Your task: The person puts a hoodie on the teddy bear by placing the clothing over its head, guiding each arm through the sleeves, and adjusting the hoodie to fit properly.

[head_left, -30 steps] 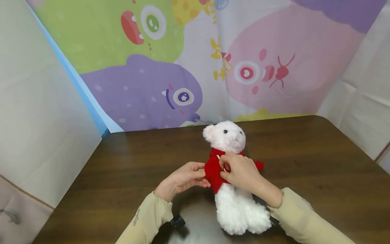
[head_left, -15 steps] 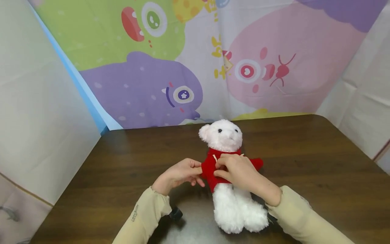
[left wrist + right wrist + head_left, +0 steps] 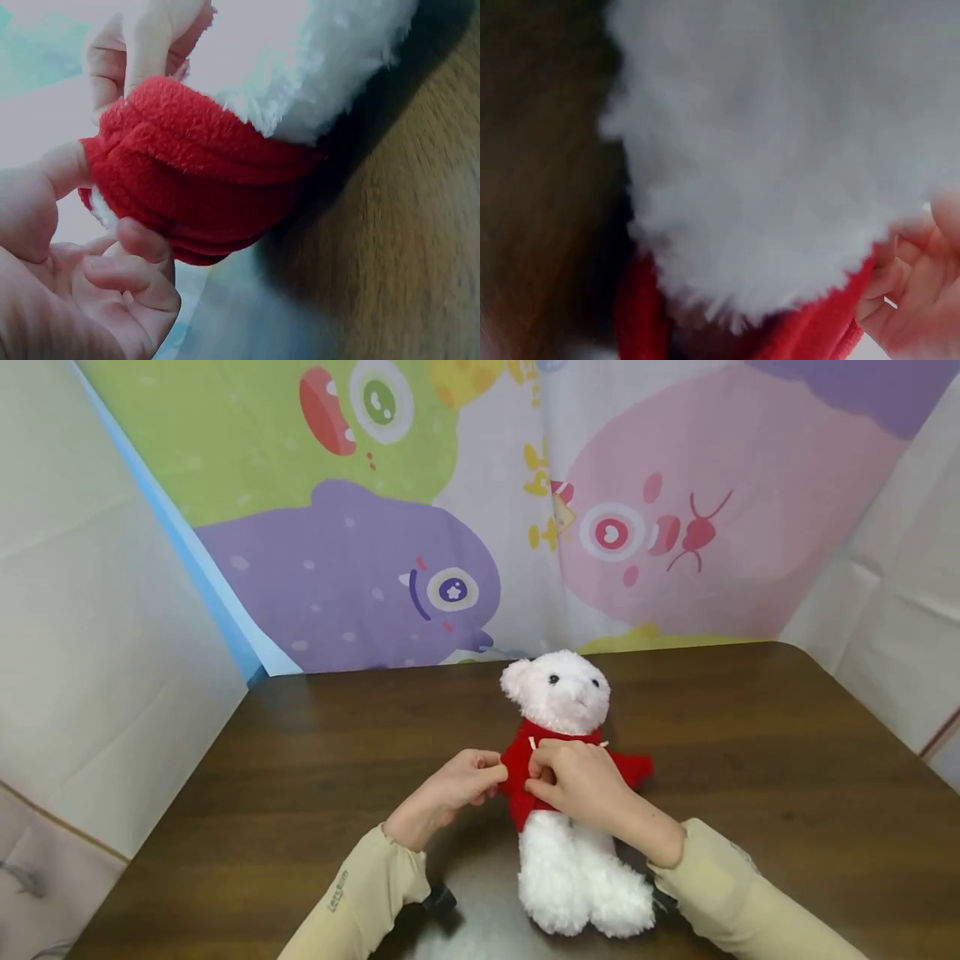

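Note:
A white plush teddy bear (image 3: 562, 693) lies on its back on the table, dressed in a red fleece top (image 3: 519, 800) with short white drawstring ends at the neck. At its left side in the head view, my left hand (image 3: 456, 787) pinches the end of one red sleeve (image 3: 142, 172) between thumb and fingers. My right hand (image 3: 588, 783) lies across the chest and pinches the front of the top, its thumb and fingertips bent into the cloth. The other sleeve (image 3: 636, 768) sticks out to the right. White fur (image 3: 772, 150) fills most of the right wrist view, above the red hem.
The brown wooden table (image 3: 750, 752) extends around the bear. Behind it hangs a cartoon-printed curtain (image 3: 345, 577), with pale panels (image 3: 97, 610) at the sides. A small black piece (image 3: 441, 902) shows beneath the left wrist.
My left fingers, spread under the sleeve earlier, have drawn together at its end. The bear's head swung slightly left, then back right. My right hand stays on the chest.

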Demonstrator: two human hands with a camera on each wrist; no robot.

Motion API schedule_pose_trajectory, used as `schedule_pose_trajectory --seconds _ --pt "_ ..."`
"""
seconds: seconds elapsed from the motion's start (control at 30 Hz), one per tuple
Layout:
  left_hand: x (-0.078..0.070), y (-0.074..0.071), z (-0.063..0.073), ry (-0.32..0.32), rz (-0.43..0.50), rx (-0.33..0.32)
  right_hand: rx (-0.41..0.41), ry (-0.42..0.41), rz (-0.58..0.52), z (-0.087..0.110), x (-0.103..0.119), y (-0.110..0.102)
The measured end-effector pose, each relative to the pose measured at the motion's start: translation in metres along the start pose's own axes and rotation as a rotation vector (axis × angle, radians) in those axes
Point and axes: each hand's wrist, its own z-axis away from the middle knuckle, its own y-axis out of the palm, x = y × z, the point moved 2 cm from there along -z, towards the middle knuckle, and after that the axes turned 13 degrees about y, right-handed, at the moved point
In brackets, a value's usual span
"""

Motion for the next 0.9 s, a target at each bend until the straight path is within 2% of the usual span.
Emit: schedule_pose_trajectory --seconds 0.1,0.27,0.4,0.43,0.53,0.67,0.77,0.9 --pt "0.002 -0.001 0.001 -0.011 0.019 0.004 0.018 0.002 -0.046 0.000 -0.003 0.000" --pt "0.002 -0.017 0.003 -0.003 0.093 0.062 0.009 -0.006 -0.089 -0.004 -0.008 -0.004" --pt "0.003 -0.021 0.002 0.001 0.191 0.084 -0.003 0.011 -0.102 -0.006 -0.010 -0.009" --pt "0.003 -0.021 0.001 -0.003 0.231 0.072 -0.006 0.018 -0.103 -0.006 -0.011 -0.010" --pt "0.004 -0.020 -0.002 -0.025 0.357 -0.022 -0.010 0.026 -0.109 -0.006 -0.011 -0.013" --pt "0.006 -0.019 -0.004 -0.065 0.479 -0.220 -0.002 0.013 -0.114 -0.008 -0.011 -0.012" --pt "0.007 -0.018 -0.006 -0.085 0.528 -0.338 -0.001 0.005 -0.116 -0.010 -0.012 -0.011" --pt "0.011 -0.022 -0.008 -0.070 0.575 -0.444 0.029 0.001 -0.117 -0.009 -0.014 -0.011"
